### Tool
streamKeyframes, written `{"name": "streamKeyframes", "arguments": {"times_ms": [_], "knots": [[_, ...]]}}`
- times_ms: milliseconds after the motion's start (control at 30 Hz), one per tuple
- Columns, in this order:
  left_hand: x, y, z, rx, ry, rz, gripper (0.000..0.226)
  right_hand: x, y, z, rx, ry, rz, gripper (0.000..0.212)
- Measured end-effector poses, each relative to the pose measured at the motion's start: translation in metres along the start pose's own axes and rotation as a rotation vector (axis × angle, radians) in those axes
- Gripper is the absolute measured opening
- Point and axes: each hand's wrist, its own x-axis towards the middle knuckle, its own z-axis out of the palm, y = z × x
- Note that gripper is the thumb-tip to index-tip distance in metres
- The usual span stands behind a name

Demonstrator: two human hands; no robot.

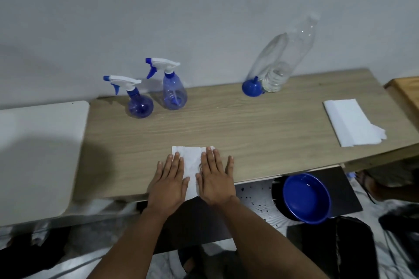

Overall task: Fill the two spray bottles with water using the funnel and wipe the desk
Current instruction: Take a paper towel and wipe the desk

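Observation:
A white paper towel (191, 164) lies flat near the front edge of the wooden desk (249, 124). My left hand (168, 184) presses on its left side with straight fingers. My right hand (215, 179) presses flat on its right side. Two blue spray bottles stand at the back left, a round one (138, 106) and a taller one (174, 94), both with white and blue trigger heads. A blue funnel (252, 88) lies mouth down at the back, next to a clear plastic bottle (284, 61) with a little water in it.
A folded stack of white paper towels (352, 122) lies at the desk's right end. A blue bowl (306, 198) sits on a dark lower shelf with water drops. A white board (34, 156) adjoins the desk's left side.

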Motion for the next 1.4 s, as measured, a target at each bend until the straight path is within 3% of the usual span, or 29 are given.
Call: {"name": "streamKeyframes", "arguments": {"times_ms": [367,433,700,1200,1400], "knots": [[0.047,0.148,-0.002,-0.046,-0.019,0.041,0.064,-0.03,0.145,-0.028,-0.001,0.041,0.02,0.069],[0.071,0.2,-0.005,-0.019,-0.01,0.094,0.065,-0.038,0.201,-0.036,0.004,0.053,0.086,0.068],[0.13,0.279,-0.011,-0.01,-0.022,0.159,0.066,-0.037,0.29,-0.061,0.008,-0.004,0.189,0.068],[0.245,0.28,-0.015,0.011,0.019,0.17,0.065,0.064,0.326,-0.108,0.025,-0.089,0.191,0.069],[0.237,0.28,-0.023,0.013,-0.043,0.181,0.069,0.055,0.326,-0.121,-0.008,-0.148,0.201,0.063]]}}
